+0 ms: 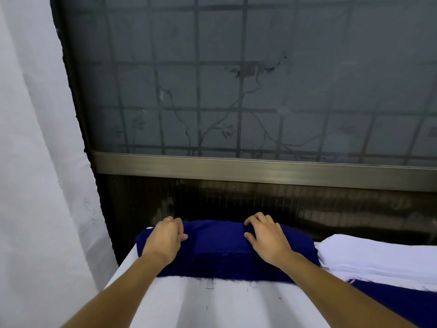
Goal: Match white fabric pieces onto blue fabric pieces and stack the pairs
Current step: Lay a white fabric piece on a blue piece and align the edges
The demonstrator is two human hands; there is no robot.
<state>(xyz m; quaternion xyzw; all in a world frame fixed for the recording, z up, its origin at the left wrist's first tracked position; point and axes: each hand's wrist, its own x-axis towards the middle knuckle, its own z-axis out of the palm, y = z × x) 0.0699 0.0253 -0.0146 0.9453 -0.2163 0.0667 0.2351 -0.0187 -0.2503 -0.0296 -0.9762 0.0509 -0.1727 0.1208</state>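
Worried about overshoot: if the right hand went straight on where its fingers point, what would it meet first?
Past the far edge of the blue fabric stack it holds, the right hand would likely meet the dark wall panel under the window frame; depth unclear.

**Q:** Figure 1, any legible text, labels, brands or numbers?

**A:** None. The blue fabric (222,247) at lower centre, the white stack (378,254) at lower right and the window pane (307,95) above bear no readable marks.
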